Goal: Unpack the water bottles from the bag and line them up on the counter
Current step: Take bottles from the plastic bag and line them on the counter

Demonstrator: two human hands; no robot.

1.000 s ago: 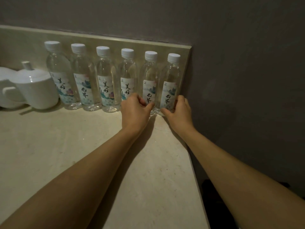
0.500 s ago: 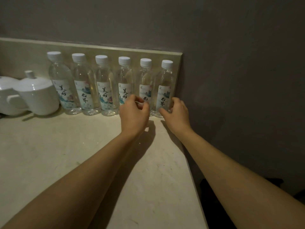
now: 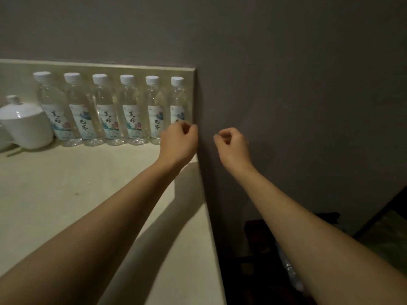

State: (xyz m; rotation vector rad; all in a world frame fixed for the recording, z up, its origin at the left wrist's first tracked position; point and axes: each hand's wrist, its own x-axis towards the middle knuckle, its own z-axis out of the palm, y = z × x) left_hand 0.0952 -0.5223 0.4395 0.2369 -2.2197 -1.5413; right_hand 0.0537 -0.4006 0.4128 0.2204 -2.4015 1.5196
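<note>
1. Now six clear plastic water bottles with white caps and printed labels (image 3: pixel 114 111) stand upright in a row at the back of the pale stone bench (image 3: pixel 66 194), against its low backsplash (image 3: pixel 99 68), long axes vertical.
2. Left hand (image 3: pixel 179 144) hangs just in front of the rightmost bottle (image 3: pixel 178 102), fingers loosely curled and holding nothing; whether its fingertips touch the label I cannot tell.
3. Right hand (image 3: pixel 233 146) is off past the bench's right edge, before the grey wall (image 3: pixel 286 84), loosely curled and empty too.
4. So the row lies ahead and to the left of both hands, the left hand nearer.
5. A white lidded ceramic cup (image 3: pixel 24 126) sits at the row's left end.
6. Half a second ago both hands were at the two rightmost bottles; they have since let go and drawn away, the right one farther.
7. Judging by the row, the line-up looks done.
</note>
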